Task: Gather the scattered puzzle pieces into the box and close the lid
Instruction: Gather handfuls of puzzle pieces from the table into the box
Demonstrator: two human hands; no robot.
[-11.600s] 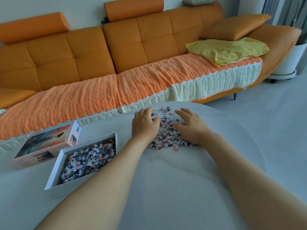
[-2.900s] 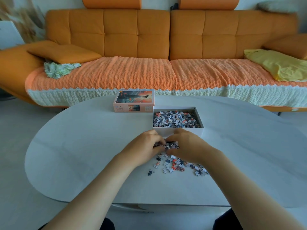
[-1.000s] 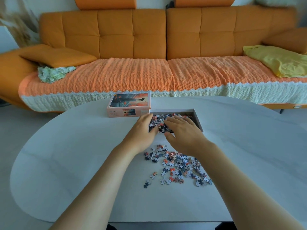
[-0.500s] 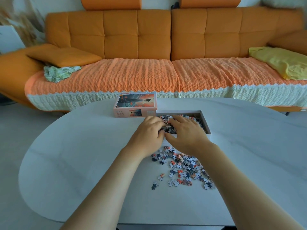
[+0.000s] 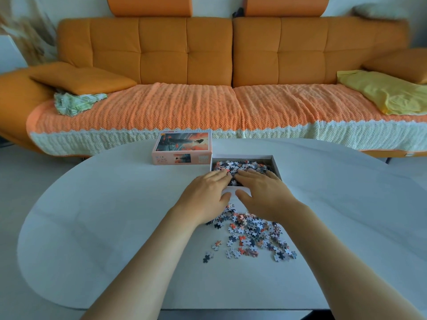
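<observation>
White box (image 5: 276, 163) is reached into by left hand (image 5: 205, 192) and right hand (image 5: 262, 192), fingers spread flat, nothing gripped; loose pieces (image 5: 251, 234) are left nearby.

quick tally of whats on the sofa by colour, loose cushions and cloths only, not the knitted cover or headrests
orange cushion: 2, one at the left end, one at the far right
yellow cloth: 1
green patterned cloth: 1
grey cushion on the backrest top: 1, blurred
total: 5
</observation>
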